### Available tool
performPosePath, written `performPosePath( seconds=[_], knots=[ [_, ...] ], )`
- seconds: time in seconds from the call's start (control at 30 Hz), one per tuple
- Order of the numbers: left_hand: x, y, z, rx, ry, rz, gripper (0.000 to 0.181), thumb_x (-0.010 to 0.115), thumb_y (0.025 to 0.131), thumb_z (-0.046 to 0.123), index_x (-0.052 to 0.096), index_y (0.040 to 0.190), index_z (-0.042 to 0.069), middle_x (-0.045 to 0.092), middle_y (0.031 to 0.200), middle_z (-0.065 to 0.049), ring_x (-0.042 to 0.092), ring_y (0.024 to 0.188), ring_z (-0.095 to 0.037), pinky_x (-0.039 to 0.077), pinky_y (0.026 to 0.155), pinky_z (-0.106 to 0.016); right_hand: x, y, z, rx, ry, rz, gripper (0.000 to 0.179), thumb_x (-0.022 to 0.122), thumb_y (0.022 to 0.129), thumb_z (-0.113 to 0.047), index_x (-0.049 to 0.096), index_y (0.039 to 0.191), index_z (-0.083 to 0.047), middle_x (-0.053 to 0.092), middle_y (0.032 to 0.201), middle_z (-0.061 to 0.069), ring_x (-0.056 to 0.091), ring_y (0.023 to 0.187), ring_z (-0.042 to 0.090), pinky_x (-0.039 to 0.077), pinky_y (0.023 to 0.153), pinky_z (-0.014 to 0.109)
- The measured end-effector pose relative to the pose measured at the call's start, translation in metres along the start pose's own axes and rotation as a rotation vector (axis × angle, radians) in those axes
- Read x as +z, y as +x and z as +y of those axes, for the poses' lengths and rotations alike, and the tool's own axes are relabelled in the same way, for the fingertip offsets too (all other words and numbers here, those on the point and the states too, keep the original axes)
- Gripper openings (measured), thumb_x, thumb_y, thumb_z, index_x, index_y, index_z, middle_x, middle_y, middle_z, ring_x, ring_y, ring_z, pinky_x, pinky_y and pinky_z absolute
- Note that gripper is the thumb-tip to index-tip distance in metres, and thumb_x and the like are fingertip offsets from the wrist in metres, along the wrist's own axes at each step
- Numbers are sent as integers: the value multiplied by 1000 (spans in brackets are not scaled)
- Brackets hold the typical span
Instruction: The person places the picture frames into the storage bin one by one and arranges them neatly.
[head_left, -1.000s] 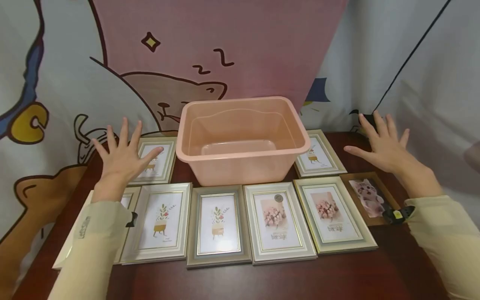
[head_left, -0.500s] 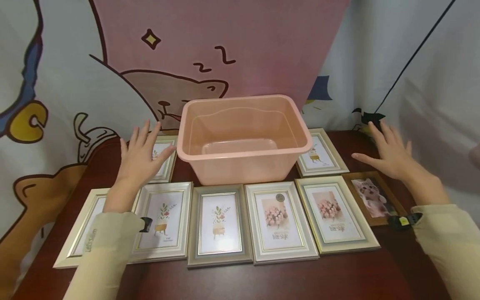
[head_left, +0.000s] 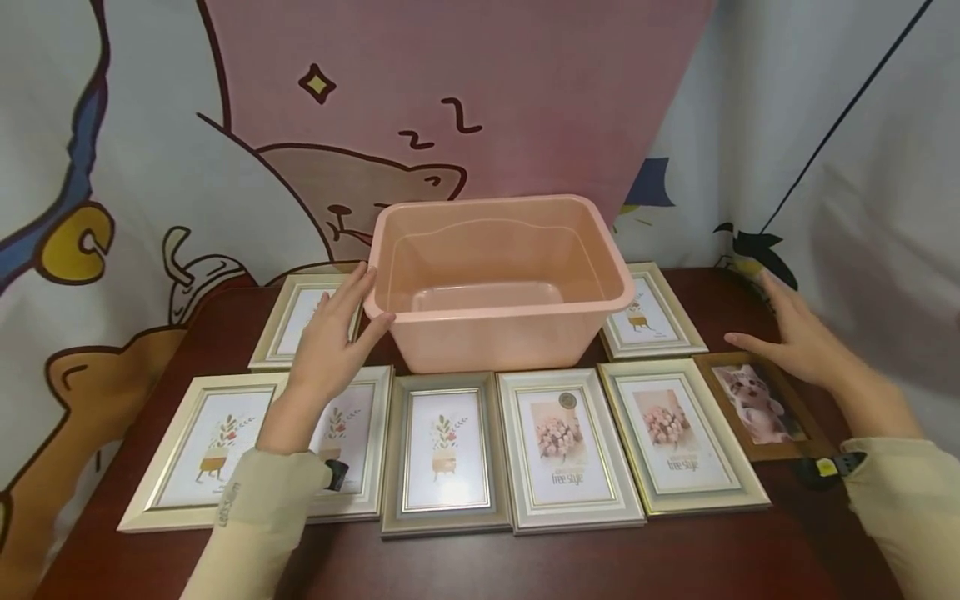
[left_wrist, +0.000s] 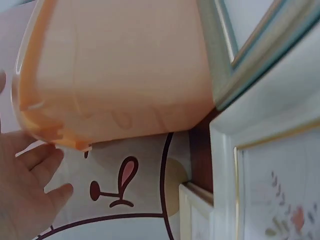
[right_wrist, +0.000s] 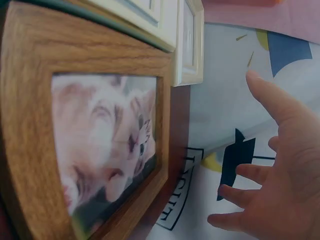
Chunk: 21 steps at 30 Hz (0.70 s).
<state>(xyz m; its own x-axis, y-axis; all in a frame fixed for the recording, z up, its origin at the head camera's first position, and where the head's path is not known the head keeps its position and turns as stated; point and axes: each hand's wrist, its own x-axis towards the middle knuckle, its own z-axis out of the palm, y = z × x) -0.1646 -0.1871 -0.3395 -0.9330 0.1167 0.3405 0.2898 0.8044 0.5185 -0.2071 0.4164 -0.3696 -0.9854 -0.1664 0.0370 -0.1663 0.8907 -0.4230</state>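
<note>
A pink plastic tub (head_left: 495, 342) stands at the back middle of the dark red table. My left hand (head_left: 330, 346) is at the tub's left side, its fingertips right at the rim and the thumb near the front left corner. In the left wrist view the fingers (left_wrist: 42, 162) lie beside the tub's lip, relaxed rather than wrapped round it. My right hand (head_left: 806, 337) hovers with fingers spread, holding nothing. Nearest to it is a brown wooden photo frame (right_wrist: 95, 55) with a kitten picture.
Several cream and silver picture frames, among them a silver one (head_left: 397, 467) and a white one (head_left: 630, 492), lie in a front row. Two more flank the tub, one at left (head_left: 270, 333) and one at right (head_left: 675, 308). A cartoon-printed cloth (head_left: 555, 108) hangs behind.
My left hand has moved right, from above the left frames to the tub's rim. My right hand has shifted slightly right and lower. The tub and frames keep their places on the table.
</note>
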Motion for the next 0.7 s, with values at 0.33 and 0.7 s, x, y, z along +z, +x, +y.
performPosePath(
  seconds=[0.33, 0.7],
  knots=[
    [14, 1, 1, -65, -141, 122, 63, 51, 100, 50, 41, 153, 16, 37, 161, -3, 35, 149, -31, 30, 120, -60, 8, -13, 19, 118, 31, -76, 106, 59, 95, -47, -15, 158, -5, 7, 155, 44, 19, 135, 67, 22, 99, 83],
    [15, 1, -1, -124, -301, 143, 60, 61, 98, 42, 43, 151, 22, 38, 160, 3, 33, 150, -24, 28, 123, -54, 10, -18, 44, 194, 14, -160, 95, 52, 98, -48, 4, 153, 13, 41, 130, 48, 50, 108, 59, 48, 83, 69]
  ],
)
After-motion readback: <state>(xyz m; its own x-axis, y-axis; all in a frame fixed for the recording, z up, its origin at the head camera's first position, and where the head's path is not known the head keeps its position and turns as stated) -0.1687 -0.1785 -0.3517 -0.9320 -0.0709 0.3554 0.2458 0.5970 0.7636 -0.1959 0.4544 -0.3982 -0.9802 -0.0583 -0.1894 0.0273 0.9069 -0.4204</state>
